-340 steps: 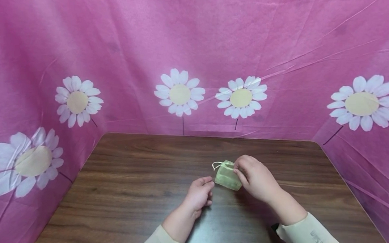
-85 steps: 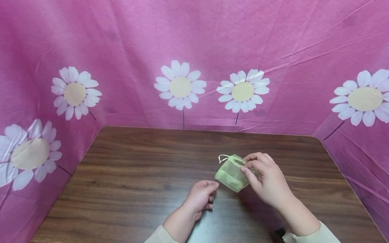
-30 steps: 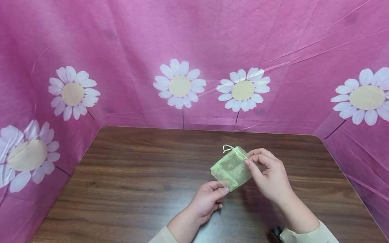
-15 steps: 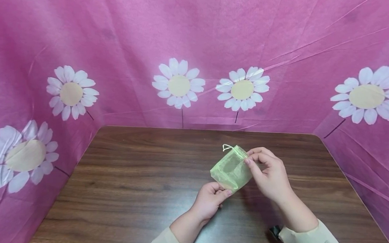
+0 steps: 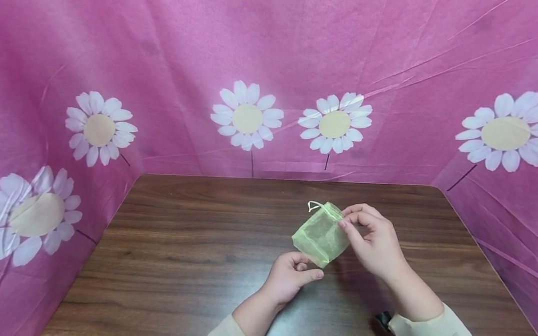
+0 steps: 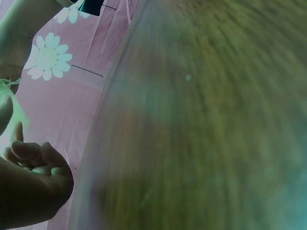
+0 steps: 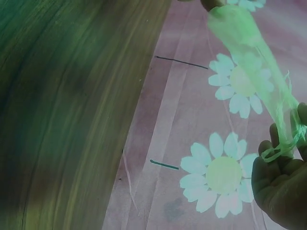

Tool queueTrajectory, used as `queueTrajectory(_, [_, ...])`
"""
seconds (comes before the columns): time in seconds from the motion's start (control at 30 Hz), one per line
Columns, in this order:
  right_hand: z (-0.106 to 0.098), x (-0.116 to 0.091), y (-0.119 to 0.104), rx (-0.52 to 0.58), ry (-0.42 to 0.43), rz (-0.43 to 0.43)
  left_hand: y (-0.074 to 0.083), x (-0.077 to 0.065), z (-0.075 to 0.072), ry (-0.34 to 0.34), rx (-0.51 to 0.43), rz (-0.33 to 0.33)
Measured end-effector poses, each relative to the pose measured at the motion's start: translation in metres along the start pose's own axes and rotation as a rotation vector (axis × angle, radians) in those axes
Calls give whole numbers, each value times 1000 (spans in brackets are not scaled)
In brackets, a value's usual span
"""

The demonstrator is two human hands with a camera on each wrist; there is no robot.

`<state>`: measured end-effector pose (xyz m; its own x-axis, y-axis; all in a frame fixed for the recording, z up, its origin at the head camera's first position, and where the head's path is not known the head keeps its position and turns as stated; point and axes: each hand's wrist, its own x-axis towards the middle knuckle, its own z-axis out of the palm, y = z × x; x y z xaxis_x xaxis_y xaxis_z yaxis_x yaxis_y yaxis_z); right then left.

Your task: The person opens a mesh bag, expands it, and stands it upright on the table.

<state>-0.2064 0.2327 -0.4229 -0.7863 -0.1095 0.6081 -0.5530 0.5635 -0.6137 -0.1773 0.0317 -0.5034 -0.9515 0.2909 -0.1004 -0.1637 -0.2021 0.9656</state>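
A small sheer light-green drawstring pouch is held tilted above the table, its flat bottom towards the lower left and its gathered mouth towards the upper right. My right hand pinches the side of the mouth between thumb and fingers. A pale cord loop sticks out from the mouth's far side. My left hand is at the bottom corner, with its index finger partly behind the fabric and its thumb stretched out just below the corner. In the right wrist view, the pouch hangs between both hands.
A brown wood-grain table lies under both hands. Pink cloth printed with white daisies stands along its back and sides. Something black shows by the right cuff.
Since the first frame, the right hand has raised and turned the pouch. My left hand has come up to its bottom corner, held it, and now has its thumb off the fabric.
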Motion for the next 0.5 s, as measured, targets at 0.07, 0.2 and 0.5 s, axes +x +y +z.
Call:
queueTrajectory(0.07, [0,0,2,-10,-13,-17,0,0,-3,53,2,-13])
queueTrajectory(0.2, [3,-2,8,-89,-48,-122,-2,4,-8,208,-6,-13])
queueTrajectory(0.5, [18,-12,26,-286,-98,-400,0,8,-12,246,57,31])
